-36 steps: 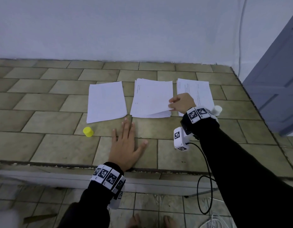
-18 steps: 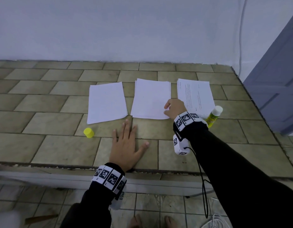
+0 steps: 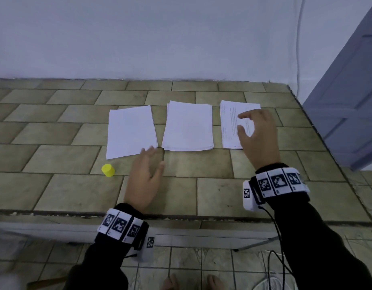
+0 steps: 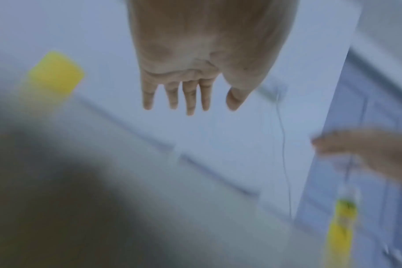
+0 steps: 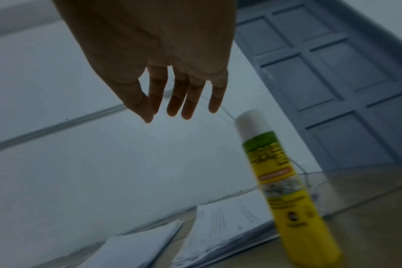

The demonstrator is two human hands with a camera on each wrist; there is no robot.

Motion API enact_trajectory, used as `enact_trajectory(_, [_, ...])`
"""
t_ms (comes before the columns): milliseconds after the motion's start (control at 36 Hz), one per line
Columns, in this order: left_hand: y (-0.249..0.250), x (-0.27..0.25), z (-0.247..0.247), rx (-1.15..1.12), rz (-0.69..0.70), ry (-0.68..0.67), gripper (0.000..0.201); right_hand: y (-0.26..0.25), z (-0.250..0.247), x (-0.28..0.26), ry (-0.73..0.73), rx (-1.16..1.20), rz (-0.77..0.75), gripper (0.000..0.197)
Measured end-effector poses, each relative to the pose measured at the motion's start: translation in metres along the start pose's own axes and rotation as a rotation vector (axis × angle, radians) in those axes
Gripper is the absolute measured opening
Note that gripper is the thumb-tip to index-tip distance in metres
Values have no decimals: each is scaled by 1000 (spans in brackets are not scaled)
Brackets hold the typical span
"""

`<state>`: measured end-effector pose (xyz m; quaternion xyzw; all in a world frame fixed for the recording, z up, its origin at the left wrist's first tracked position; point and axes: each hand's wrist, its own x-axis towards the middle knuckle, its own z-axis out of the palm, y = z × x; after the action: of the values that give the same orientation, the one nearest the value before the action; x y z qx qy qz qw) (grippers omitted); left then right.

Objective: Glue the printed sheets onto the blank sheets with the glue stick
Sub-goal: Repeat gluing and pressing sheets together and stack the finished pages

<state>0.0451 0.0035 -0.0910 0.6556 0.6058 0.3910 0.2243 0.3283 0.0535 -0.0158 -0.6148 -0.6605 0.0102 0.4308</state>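
Three paper piles lie in a row on the tiled counter: a blank sheet (image 3: 130, 130) at left, a blank stack (image 3: 188, 126) in the middle, a printed stack (image 3: 230, 122) at right. My right hand (image 3: 257, 130) hovers over the printed stack, fingers spread and holding nothing. The uncapped glue stick (image 5: 285, 190) stands beside that stack; my right hand hides it in the head view. Fingers straight, my left hand (image 3: 146, 174) lies just above the counter, its tips near the left sheet's near corner. The yellow cap (image 3: 108, 170) stands left of it.
A white wall runs behind the counter (image 3: 212, 195). A grey-blue door (image 3: 348, 101) stands off the counter's right edge. A cable (image 3: 277, 243) hangs from my right wrist past the front edge. Tiled floor lies below.
My right hand let go of the middle stack's near right corner and moved right, over the printed stack, now covering the glue stick. My left hand lifted slightly and shifted toward the left sheet.
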Motion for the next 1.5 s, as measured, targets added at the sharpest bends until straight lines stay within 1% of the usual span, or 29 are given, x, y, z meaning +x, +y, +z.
enact_trajectory(83, [13,20,-20,33,-10,59,54,15,-10,-6,72,-69,78,35])
enact_trajectory(139, [14,40,-33,110,-55,46,61,24,-13,-9,96,-82,179,47])
enact_trajectory(194, [12,61,-42,210,-126,-3,72,32,-14,-10,79,-61,292,57])
enact_trajectory(250, [9,80,-45,334,-208,-50,70,38,-14,-10,30,-6,390,64])
enact_trajectory(306, [4,95,-43,453,-309,-102,70,40,-13,-12,-24,55,495,66])
enact_trajectory(389, [-10,111,-35,584,-417,-189,80,42,-10,-18,-66,112,588,64])
enact_trajectory(472, [-20,115,-23,675,-457,-233,85,46,-6,-23,-82,110,596,62])
enact_trajectory(583, [-20,116,-17,764,-488,-313,76,48,-6,-24,-76,123,604,59])
enact_trajectory(667, [-23,119,-20,789,-480,-350,69,51,-6,-25,-92,114,612,52])
enact_trajectory(805, [-32,124,-25,738,-467,-337,64,52,-6,-27,-135,13,582,35])
enact_trajectory(889, [-41,126,-28,671,-484,-302,62,53,-7,-27,-141,12,567,35])
enact_trajectory(944, [-38,124,-31,604,-482,-244,60,53,-8,-27,-145,13,553,36])
enact_trajectory(1083, [-22,118,-45,527,-431,4,56,52,-9,-28,-147,20,541,38])
enact_trajectory(1194, [-7,114,-53,394,-329,223,49,52,-10,-28,-149,14,541,39])
enact_trajectory(1250, [1,112,-55,323,-234,265,47,52,-10,-28,-151,16,547,39])
enact_trajectory(1278, [5,110,-56,273,-172,263,48,52,-10,-28,-148,20,550,40])
enact_trajectory(1333, [14,102,-54,152,-52,212,47,53,-10,-28,-144,24,553,40])
enact_trajectory(1361, [20,97,-52,103,-9,155,44,53,-10,-28,-144,22,553,40])
enact_trajectory(1444, [35,75,-41,72,78,-103,49,52,-10,-28,-153,15,549,41])
enact_trajectory(1500, [38,61,-33,145,175,-305,60,51,-10,-28,-151,12,542,41])
